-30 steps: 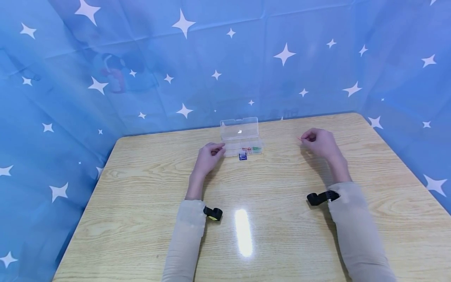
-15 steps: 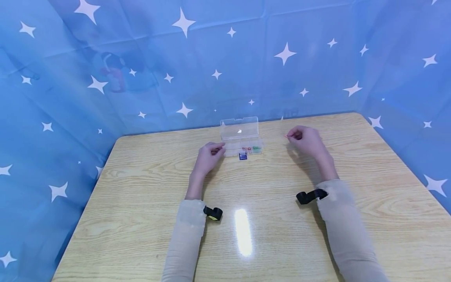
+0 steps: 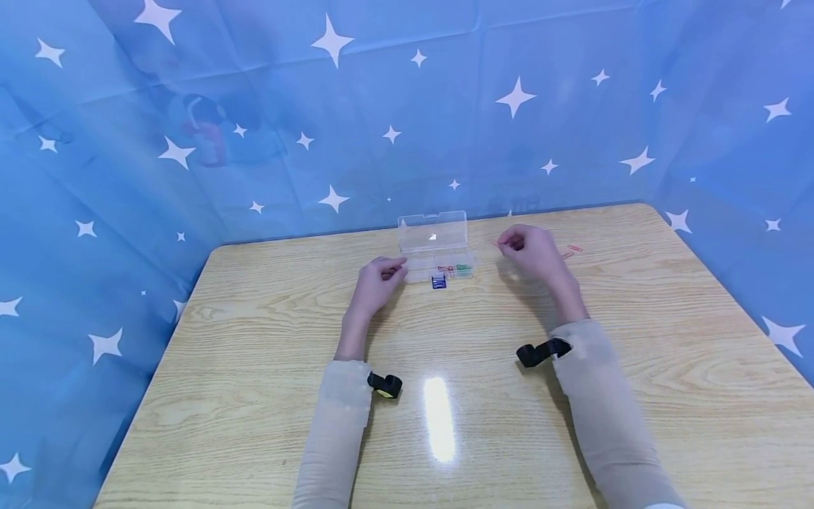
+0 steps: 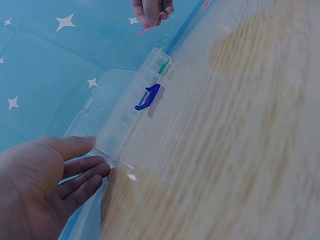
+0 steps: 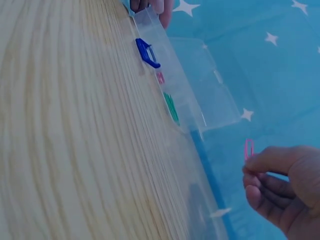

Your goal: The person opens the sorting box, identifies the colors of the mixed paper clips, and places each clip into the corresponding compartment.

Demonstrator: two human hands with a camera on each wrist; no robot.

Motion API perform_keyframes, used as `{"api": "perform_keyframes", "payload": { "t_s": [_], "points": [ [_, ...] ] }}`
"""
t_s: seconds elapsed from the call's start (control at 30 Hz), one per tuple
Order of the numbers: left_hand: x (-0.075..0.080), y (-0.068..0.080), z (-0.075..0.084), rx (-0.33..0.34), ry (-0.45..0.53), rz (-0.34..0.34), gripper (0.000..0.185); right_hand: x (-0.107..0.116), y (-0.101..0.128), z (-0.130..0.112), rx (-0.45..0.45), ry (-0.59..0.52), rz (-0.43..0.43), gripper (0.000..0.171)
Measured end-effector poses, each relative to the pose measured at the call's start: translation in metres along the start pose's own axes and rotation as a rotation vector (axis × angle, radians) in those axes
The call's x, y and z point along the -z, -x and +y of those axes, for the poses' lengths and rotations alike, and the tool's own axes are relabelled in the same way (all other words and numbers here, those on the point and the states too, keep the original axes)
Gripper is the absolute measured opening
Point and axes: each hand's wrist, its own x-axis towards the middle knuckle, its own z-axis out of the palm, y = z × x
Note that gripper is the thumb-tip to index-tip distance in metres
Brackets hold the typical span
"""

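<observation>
A clear plastic compartment box [image 3: 420, 263] lies near the table's back edge with its lid [image 3: 432, 232] raised. My left hand [image 3: 375, 286] holds the box's left end between thumb and fingers. Red paper clips [image 3: 445, 268] and green ones [image 3: 463, 268] lie in the right-hand compartments. A blue plastic piece [image 4: 148, 97], shaped like a small frame, sits at the box's front side. Right of the box, my right hand [image 3: 534, 251] pinches a pinkish-red paper clip [image 5: 249, 148] between thumb and index finger, above the table and apart from the box.
Two loose red paper clips [image 3: 575, 248] lie on the wooden table [image 3: 496, 396], behind and right of my right hand. A blue cloth [image 3: 407, 106] with white stars hangs right behind the table's back edge. Each forearm carries a black wrist camera.
My right hand has moved left toward the box with the paper clip, and the loose red clips have come into sight behind it. My left hand and the box have stayed in place.
</observation>
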Motion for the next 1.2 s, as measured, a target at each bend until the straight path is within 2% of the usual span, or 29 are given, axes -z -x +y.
{"api": "perform_keyframes", "payload": {
  "t_s": [0.5,0.77,1.2],
  "points": [
    [0.001,0.001,0.002,0.006,-0.011,-0.004,0.03,-0.02,-0.01,-0.017,0.041,-0.05,-0.009,0.015],
    [0.001,0.0,0.002,0.0,-0.013,-0.001,0.031,-0.031,-0.015,-0.025,0.035,-0.054,-0.011,0.014],
    [0.0,0.0,0.003,0.01,-0.006,-0.003,0.03,-0.044,-0.019,-0.028,0.049,-0.05,-0.055,0.012]
  ]
}}
